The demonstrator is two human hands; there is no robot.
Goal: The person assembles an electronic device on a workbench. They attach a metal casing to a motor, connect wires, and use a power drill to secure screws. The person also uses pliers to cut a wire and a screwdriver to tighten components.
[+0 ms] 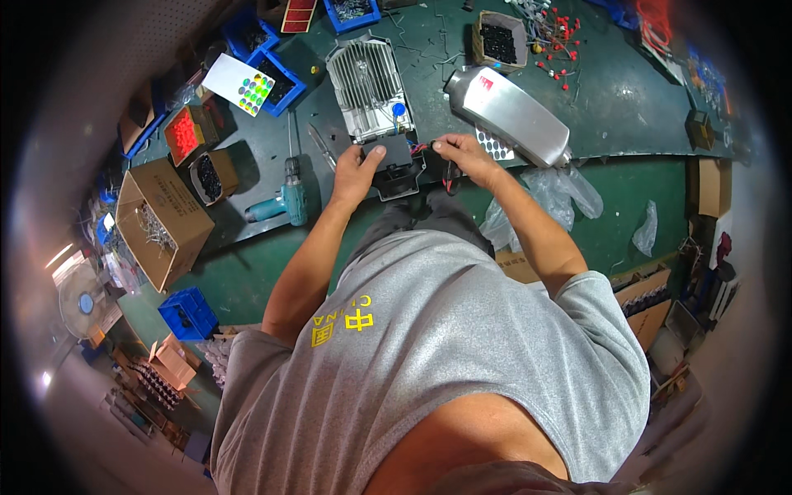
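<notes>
A finned metal housing [363,82] lies on the bench in front of me, a small blue disc [399,109] and thin wires inside it. At its near end sits a flat black box [389,151]. My left hand [355,175] is closed on the box's left side, its thumb across the top. Just right of the box, my right hand [466,158] pinches red and black wires [419,148]; a dark cable [450,175] hangs below its fingers. The near end of the housing holds a dark round part [398,180], partly hidden by the box.
To the right lies a silver metal casing [516,111] beside a sticker sheet [495,144]. A teal power drill [285,198] and pliers [322,147] lie left. Around them stand a cardboard box [161,219], a red-parts box [186,134], blue bins [280,78] and a black-screw box [499,41].
</notes>
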